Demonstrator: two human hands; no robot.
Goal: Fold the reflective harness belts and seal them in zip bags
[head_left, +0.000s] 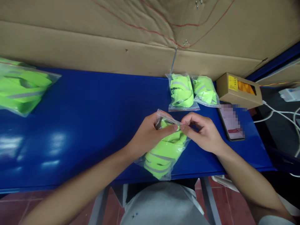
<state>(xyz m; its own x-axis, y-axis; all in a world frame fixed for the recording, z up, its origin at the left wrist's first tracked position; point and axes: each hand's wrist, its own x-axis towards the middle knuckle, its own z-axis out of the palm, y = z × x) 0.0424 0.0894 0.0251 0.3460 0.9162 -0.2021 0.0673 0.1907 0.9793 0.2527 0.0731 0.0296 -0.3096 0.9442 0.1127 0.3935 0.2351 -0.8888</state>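
A clear zip-lock bag [164,156] with a folded neon-green reflective strap inside is held near the front edge of the blue table. My left hand [150,132] is closed on the bag's top left part, its thumb lying over the plastic. At the right end of the bag's zip edge, my right hand [203,131] pinches the plastic between thumb and forefinger. The bag's lower end points toward my body.
Two similar filled bags, a nearer-left one [181,90] and another [205,90], lie at the back. Beside them are a cardboard box [239,90] and a phone [231,122]. More bagged green straps [23,87] lie far left. White cables [278,111] run at right.
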